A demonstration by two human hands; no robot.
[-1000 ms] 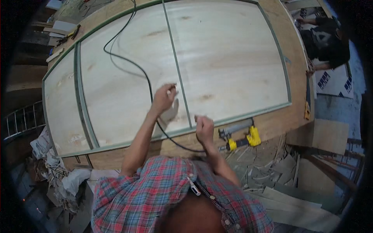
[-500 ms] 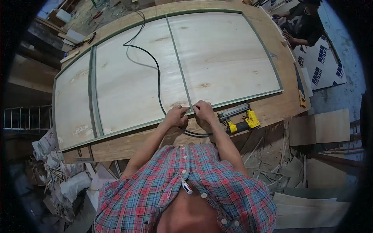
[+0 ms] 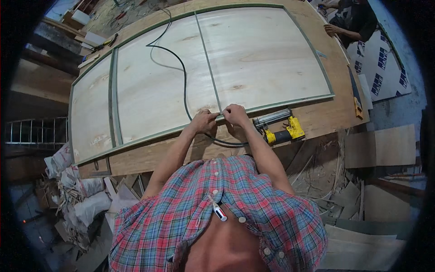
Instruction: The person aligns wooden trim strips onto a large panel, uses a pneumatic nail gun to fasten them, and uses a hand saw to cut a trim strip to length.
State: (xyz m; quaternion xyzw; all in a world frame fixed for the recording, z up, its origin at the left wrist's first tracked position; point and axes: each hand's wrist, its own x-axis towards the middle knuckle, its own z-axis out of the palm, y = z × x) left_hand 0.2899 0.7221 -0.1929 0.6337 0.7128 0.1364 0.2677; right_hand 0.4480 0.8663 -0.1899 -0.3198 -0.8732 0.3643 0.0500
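- At the near edge of the plywood panel (image 3: 253, 59), both hands meet on the thin green strip (image 3: 281, 103).
- Left hand (image 3: 202, 121) and right hand (image 3: 235, 114) pinch it, fingertips almost touching.
- Just right of them lies a yellow nail gun (image 3: 280, 129), its black hose (image 3: 183, 86) looping under the wrists.

Likely woodworking shop: plywood panel (image 3: 253, 54), nail gun (image 3: 280, 128), offcuts (image 3: 344, 195).

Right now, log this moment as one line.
left hand: pinching green strip | right hand: pinching same strip | plywood panel: flat on bench | yellow nail gun: lying right of hands | black hose: across panel
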